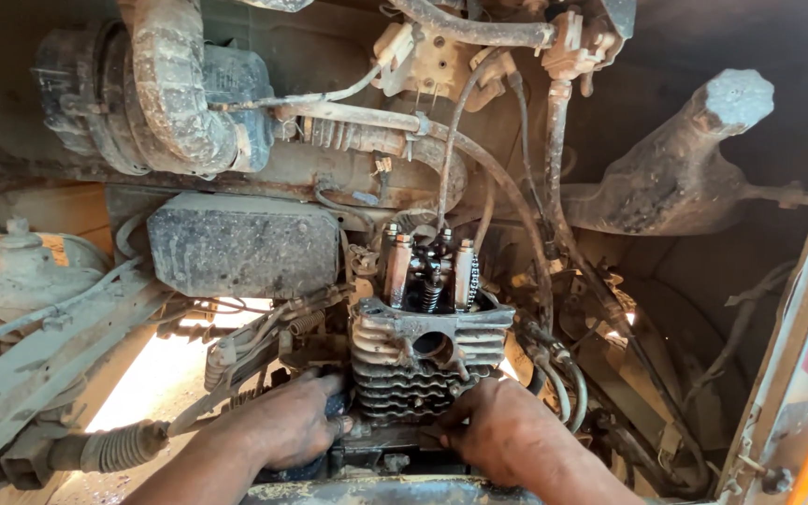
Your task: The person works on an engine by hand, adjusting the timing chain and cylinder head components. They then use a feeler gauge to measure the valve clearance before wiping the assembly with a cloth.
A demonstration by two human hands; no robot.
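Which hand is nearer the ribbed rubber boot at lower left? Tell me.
Left. The left hand lies just right of the ribbed rubber boot, pressed against the finned engine cylinder. The right hand is on the cylinder's far side.

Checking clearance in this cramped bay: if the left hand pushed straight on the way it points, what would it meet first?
Likely the grey finned metal cylinder block; the left hand points right, its fingertips apparently already touching it.

No packages, labels, signs, screens.

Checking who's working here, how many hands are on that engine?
2: left hand against the left side of the finned engine block, right hand at its lower right. No others visible.
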